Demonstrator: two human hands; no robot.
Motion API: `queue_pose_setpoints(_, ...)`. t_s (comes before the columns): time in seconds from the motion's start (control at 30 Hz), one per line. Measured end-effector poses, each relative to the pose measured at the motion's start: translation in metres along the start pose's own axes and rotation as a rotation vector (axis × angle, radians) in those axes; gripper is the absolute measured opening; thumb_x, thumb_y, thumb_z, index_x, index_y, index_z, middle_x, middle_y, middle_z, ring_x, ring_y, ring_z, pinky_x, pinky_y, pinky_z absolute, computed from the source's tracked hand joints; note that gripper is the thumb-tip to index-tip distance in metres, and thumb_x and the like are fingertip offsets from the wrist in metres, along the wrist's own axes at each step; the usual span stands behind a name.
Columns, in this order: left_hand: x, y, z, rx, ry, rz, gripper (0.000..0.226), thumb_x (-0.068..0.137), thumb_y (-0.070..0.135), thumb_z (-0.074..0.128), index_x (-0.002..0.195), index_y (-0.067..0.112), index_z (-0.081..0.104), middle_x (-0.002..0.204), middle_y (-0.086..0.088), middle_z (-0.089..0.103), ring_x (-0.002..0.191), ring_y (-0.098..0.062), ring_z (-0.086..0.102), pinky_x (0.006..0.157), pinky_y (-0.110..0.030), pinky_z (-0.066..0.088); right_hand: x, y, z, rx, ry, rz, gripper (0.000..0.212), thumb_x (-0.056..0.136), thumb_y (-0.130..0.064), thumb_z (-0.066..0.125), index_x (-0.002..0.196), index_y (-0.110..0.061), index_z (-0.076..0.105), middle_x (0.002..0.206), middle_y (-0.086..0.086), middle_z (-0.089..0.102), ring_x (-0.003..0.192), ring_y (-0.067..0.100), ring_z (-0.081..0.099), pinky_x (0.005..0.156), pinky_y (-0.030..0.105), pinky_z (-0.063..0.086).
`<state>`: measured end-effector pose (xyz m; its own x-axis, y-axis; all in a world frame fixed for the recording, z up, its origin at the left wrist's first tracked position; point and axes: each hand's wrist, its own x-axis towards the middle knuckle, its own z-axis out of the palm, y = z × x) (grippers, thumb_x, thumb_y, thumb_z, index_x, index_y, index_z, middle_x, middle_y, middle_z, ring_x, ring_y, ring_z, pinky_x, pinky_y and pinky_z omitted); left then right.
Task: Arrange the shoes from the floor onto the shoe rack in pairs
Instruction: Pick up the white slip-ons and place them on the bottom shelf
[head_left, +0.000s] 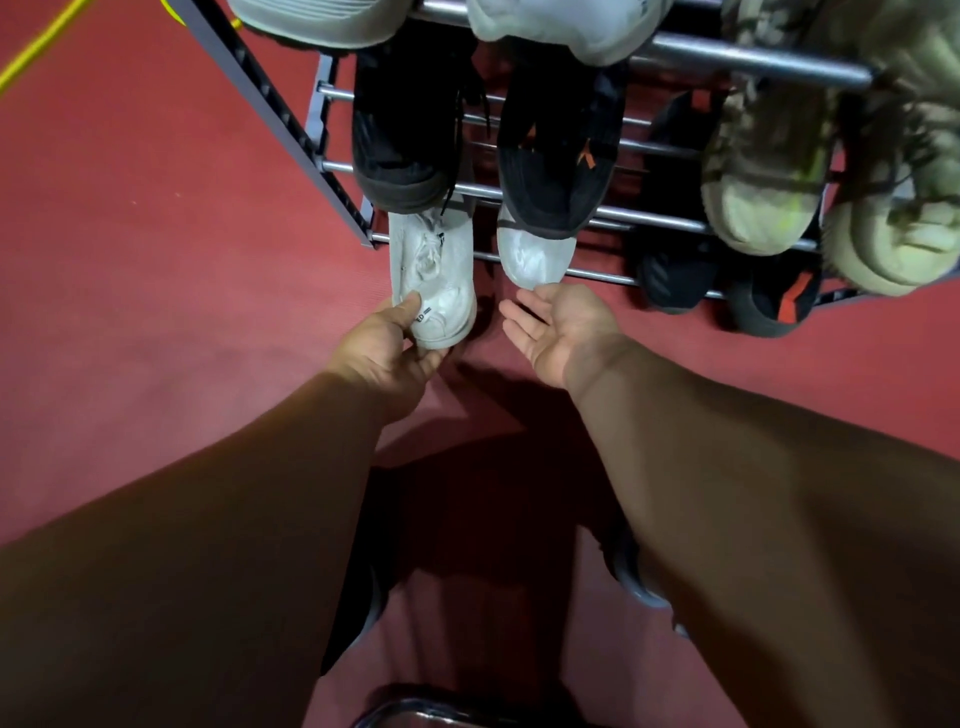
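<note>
Both forearms reach forward; left grip (387, 343) pinches a white shoe (434, 270), right grip (558, 332) spread palm up.

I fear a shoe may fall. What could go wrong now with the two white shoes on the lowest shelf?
1. The white shoe in the left hand sticks out past the rack's front bar; released now, it may tip onto the floor.
2. A lace hangs from the black shoe above; pushing the white shoe in could snag it.
3. The right hand is open beside the second white shoe, so the pair may end uneven.
</note>
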<state>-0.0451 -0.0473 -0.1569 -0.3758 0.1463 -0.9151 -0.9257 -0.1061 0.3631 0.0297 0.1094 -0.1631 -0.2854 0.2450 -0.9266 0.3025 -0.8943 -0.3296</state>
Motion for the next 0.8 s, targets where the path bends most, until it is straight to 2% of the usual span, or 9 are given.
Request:
queue_pose_setpoints(0.13,0.004,0.000,-0.003,0.005,-0.003,0.008,0.029,0.097,0.020,0.064,0.125,0.012,0.065,0.099,-0.004,0.076,0.100,-0.021,0.073,0.093,-0.039,0.058,0.003,0.000,0.000,0.011,0.006,-0.010,0.035,0.103,-0.008,0.044,0.136,-0.009,0.056,0.135,0.007,0.064,0.106,0.026,0.072,0.086,0.036,0.058)
queue_pose_setpoints(0.2,0.007,-0.002,-0.005,0.024,-0.003,0.013,0.028,0.098,0.020,0.063,0.124,0.012,0.065,0.099,-0.004,0.075,0.098,-0.022,0.072,0.099,-0.040,0.055,0.004,0.004,-0.002,0.010,0.000,-0.022,0.035,0.102,-0.009,0.047,0.135,-0.011,0.058,0.133,0.004,0.066,0.101,0.024,0.074,0.079,0.035,0.059)
queue_pose_setpoints(0.27,0.008,-0.004,-0.008,0.027,0.001,0.009,0.029,0.098,0.021,0.063,0.125,0.011,0.064,0.097,-0.004,0.076,0.092,-0.021,0.072,0.094,-0.038,0.057,0.003,0.008,-0.006,0.010,-0.007,-0.027,0.036,0.102,-0.010,0.051,0.136,-0.016,0.058,0.131,0.000,0.067,0.100,0.024,0.075,0.076,0.035,0.059)
queue_pose_setpoints(0.37,0.010,-0.007,-0.010,0.031,0.010,-0.002,0.030,0.097,0.023,0.064,0.124,0.011,0.064,0.096,-0.003,0.075,0.082,-0.019,0.072,0.069,-0.029,0.063,0.001,0.014,-0.010,-0.002,-0.017,-0.024,0.040,0.104,-0.010,0.050,0.142,-0.021,0.052,0.130,-0.002,0.068,0.104,0.024,0.073,0.083,0.036,0.058)
queue_pose_setpoints(0.43,0.010,-0.008,-0.010,0.050,0.010,0.002,0.028,0.098,0.024,0.063,0.123,0.012,0.064,0.092,-0.001,0.074,0.077,-0.017,0.071,0.058,-0.025,0.060,0.001,0.016,-0.011,-0.028,-0.027,-0.015,0.039,0.105,-0.011,0.047,0.143,-0.016,0.051,0.127,0.000,0.069,0.106,0.025,0.072,0.086,0.037,0.057)
queue_pose_setpoints(0.5,0.011,-0.008,-0.010,0.072,0.003,0.011,0.027,0.099,0.026,0.062,0.123,0.013,0.064,0.089,0.000,0.075,0.077,-0.016,0.071,0.063,-0.026,0.060,0.001,0.018,-0.010,-0.044,-0.045,0.001,0.038,0.105,-0.014,0.044,0.142,-0.012,0.053,0.129,0.003,0.069,0.106,0.026,0.071,0.087,0.037,0.056)
queue_pose_setpoints(0.6,0.012,-0.007,-0.010,0.082,-0.030,0.006,0.028,0.100,0.025,0.059,0.125,0.013,0.063,0.100,-0.002,0.074,0.092,-0.024,0.073,0.083,-0.040,0.061,0.001,0.022,-0.009,-0.075,-0.065,0.025,0.040,0.107,-0.017,0.041,0.145,-0.011,0.050,0.136,0.005,0.065,0.107,0.026,0.069,0.089,0.037,0.054)
queue_pose_setpoints(0.67,0.012,-0.006,-0.009,0.077,-0.041,-0.002,0.027,0.101,0.023,0.058,0.126,0.013,0.063,0.110,-0.005,0.072,0.102,-0.030,0.072,0.082,-0.048,0.061,0.003,0.026,-0.012,-0.087,-0.067,0.039,0.041,0.107,-0.019,0.040,0.146,-0.011,0.049,0.138,0.006,0.064,0.108,0.027,0.067,0.089,0.037,0.054)
queue_pose_setpoints(0.8,0.016,0.006,0.000,0.088,-0.050,0.016,0.026,0.101,0.023,0.059,0.126,0.015,0.063,0.118,-0.010,0.071,0.102,-0.030,0.072,0.077,-0.046,0.062,0.007,0.034,-0.021,-0.113,-0.088,0.059,0.041,0.107,-0.025,0.039,0.147,-0.015,0.048,0.140,0.004,0.063,0.106,0.024,0.069,0.081,0.032,0.054)
